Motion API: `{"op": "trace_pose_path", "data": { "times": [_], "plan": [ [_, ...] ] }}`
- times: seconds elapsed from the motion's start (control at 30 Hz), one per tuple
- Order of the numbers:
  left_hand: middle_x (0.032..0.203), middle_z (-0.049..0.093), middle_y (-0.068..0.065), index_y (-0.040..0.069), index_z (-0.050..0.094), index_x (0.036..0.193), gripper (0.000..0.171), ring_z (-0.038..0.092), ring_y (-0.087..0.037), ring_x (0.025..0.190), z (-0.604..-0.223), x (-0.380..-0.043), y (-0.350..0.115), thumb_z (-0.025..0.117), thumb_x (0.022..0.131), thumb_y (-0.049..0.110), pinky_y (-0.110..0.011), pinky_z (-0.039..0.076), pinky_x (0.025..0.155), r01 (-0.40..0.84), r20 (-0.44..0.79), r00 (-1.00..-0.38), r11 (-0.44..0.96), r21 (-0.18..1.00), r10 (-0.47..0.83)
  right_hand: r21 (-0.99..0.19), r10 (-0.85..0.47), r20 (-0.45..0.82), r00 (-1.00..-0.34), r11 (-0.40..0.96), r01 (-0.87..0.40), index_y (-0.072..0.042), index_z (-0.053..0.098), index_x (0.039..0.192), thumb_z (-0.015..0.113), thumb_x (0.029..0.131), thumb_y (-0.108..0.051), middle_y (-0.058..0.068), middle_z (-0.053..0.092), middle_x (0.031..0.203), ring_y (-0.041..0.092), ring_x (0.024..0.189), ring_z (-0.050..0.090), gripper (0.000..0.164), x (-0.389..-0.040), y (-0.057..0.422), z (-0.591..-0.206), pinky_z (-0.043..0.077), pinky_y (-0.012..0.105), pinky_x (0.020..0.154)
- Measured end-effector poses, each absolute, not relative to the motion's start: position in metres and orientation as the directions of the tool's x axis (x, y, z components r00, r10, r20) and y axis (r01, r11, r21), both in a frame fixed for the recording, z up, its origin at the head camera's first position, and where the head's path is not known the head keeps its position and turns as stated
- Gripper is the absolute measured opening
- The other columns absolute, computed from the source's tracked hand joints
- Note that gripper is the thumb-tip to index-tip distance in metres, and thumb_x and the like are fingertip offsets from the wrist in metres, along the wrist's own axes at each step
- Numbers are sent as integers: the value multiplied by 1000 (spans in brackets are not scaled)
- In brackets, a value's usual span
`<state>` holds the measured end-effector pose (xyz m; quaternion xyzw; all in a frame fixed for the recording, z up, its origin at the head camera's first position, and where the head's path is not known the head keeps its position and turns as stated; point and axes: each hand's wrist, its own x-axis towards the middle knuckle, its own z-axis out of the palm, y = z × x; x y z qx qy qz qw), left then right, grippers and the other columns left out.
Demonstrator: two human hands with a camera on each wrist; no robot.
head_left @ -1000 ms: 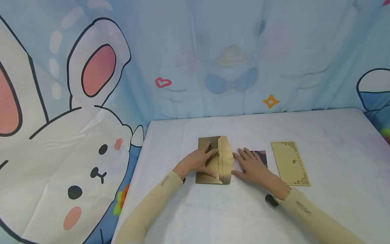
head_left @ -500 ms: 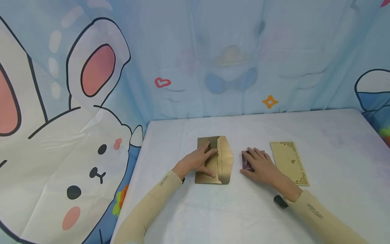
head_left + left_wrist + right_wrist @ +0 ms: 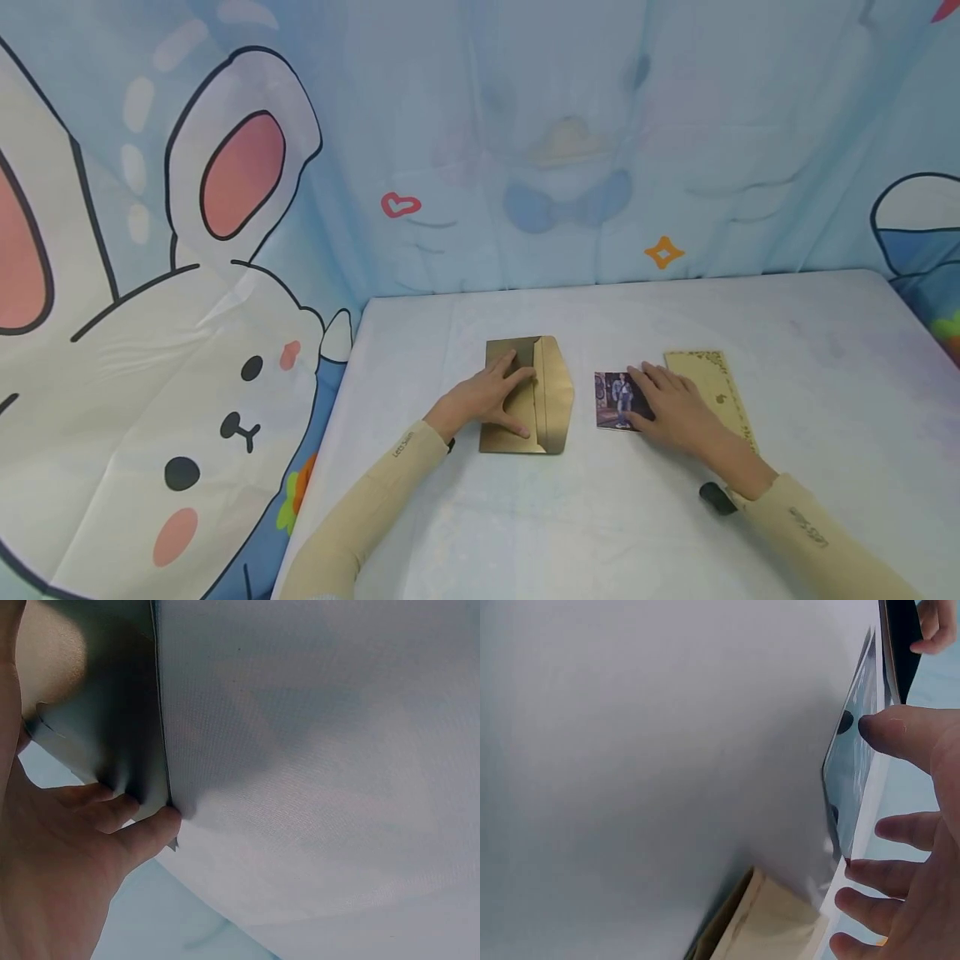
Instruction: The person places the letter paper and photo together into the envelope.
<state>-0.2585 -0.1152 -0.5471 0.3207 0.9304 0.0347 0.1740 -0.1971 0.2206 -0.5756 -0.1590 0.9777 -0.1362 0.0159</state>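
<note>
A gold envelope [image 3: 555,400] lies on the table with its flap opened out to the right. My left hand [image 3: 480,400] rests on it with fingers and thumb spread; in the left wrist view, fingertips [image 3: 154,831] touch the envelope's edge. To the right lies a small glossy photo [image 3: 617,402] showing a standing figure. My right hand [image 3: 678,417] is over its right part, fingers extended, hiding that side. In the right wrist view the thumb [image 3: 900,731] is beside the photo [image 3: 851,772]; whether it touches cannot be told.
A cream card or envelope [image 3: 708,375] with a brown floral border lies right of the photo, partly hidden by the right hand. The white-covered table [image 3: 525,525] meets a blue cartoon curtain [image 3: 465,242] at its back edge. A dark device [image 3: 716,498] sits at the right wrist.
My right hand has moved right, away from the envelope's flap, uncovering the left part of the photo and covering part of the cream piece. The left hand has stayed on the envelope.
</note>
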Motion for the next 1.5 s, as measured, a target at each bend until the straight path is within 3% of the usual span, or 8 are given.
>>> {"op": "trace_pose_path", "data": {
  "times": [0.4,0.63,0.9,1.1,1.27,1.5],
  "plan": [
    [169,2,-18,33,18,160,109,15,-36,156,-548,-257,-116,72,74,74,-50,34,119,577,-303,-734,793,194,608,-277,-303,18,-953,914,-296,6,31,152,72,92,-33,35,38,150,52,139,36,82,-200,225,-574,25,68,114],
    [169,1,-19,34,17,159,107,14,-38,156,-550,-257,-116,72,75,73,-51,31,121,575,-308,-730,792,204,610,-330,-336,41,-941,884,-330,14,32,148,76,90,-29,38,41,141,53,129,44,85,-204,228,-576,36,65,109],
    [169,2,-19,33,19,158,106,14,-37,156,-548,-255,-116,73,75,72,-50,30,122,578,-311,-725,788,210,615,-407,-312,27,-950,864,-296,4,40,145,78,88,-30,31,40,135,49,122,41,76,-205,232,-575,37,68,100],
    [169,1,-18,34,19,159,107,12,-35,157,-548,-255,-116,73,74,73,-50,30,122,567,-311,-732,795,218,607,-407,-282,26,-959,873,-268,-4,40,144,80,86,-35,31,53,123,47,109,50,77,-205,232,-574,41,65,91],
    [169,1,-17,34,19,159,107,12,-34,157,-547,-255,-116,74,74,72,-50,30,122,559,-315,-733,798,225,603,-480,-299,6,-954,836,-265,0,36,144,80,87,-27,33,58,124,51,115,55,78,-207,231,-573,46,64,95],
    [169,1,-17,34,19,159,107,12,-34,157,-546,-256,-115,74,75,72,-49,30,122,558,-319,-734,800,220,600,-560,-283,-26,-959,799,-220,8,29,146,74,91,-14,38,47,138,54,129,48,73,-209,230,-572,40,64,107]
  ]
}}
